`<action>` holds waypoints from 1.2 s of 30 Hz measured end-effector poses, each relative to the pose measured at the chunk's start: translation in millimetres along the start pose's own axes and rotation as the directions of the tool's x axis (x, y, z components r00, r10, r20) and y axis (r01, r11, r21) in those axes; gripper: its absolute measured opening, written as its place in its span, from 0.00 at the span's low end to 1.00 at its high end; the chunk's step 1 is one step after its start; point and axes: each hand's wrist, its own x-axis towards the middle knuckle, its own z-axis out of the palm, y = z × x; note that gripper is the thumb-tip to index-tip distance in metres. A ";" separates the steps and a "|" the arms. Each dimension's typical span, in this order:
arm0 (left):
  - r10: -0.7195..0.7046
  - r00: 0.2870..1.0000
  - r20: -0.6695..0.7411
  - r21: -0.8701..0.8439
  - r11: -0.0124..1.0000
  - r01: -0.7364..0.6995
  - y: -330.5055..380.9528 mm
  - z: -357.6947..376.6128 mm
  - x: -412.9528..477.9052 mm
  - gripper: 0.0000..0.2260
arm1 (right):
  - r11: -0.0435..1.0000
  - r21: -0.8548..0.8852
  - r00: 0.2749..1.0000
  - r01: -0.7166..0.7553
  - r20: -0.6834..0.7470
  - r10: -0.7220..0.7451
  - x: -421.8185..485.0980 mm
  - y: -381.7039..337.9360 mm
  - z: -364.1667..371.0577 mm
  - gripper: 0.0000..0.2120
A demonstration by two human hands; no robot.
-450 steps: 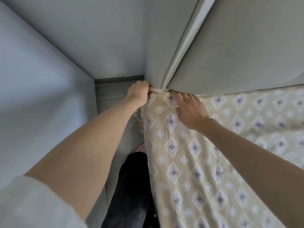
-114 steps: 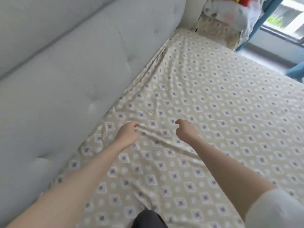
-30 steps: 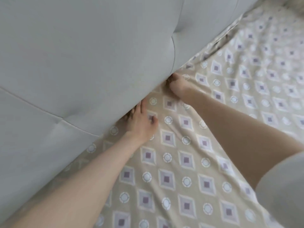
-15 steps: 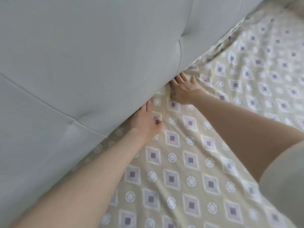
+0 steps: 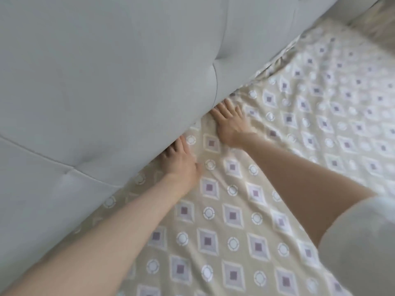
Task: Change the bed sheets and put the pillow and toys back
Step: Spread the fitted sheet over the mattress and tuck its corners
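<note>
A beige bed sheet (image 5: 233,227) with purple diamonds and white rings covers the mattress. My left hand (image 5: 181,162) lies flat on it, its fingertips pushed under the grey padded headboard (image 5: 111,82). My right hand (image 5: 232,124) also presses flat on the sheet, a little farther along the same edge, fingers straight and reaching the gap at the headboard's foot. Neither hand holds anything. Wrinkles bunch in the sheet (image 5: 277,63) beyond my right hand. No pillow or toys show.
The tufted headboard fills the whole left and top of the view and overhangs the mattress edge. The sheet stretches away to the right and far corner, where the picture is blurred.
Both hands have stayed at the headboard edge over the last second. My right hand has flattened and spread on the sheet. Earlier I pinched the sheet in mid-bed.
</note>
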 end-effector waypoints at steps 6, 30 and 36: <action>0.200 0.980 -0.007 0.062 0.978 -0.199 29.1 -8.8 18.0 0.28 | 0.934 0.123 0.942 -0.336 0.044 0.334 -0.1 20.4 5.0 0.45; 0.205 0.973 -0.102 0.053 0.978 -0.200 34.5 2.4 60.1 0.37 | 0.882 -0.331 0.848 -0.335 0.303 0.436 96.5 39.3 -37.5 0.34; 0.295 0.944 -0.149 0.047 0.955 -0.291 11.2 7.7 60.8 0.33 | 0.945 -0.224 0.948 -0.237 0.158 0.275 73.8 39.0 -22.0 0.27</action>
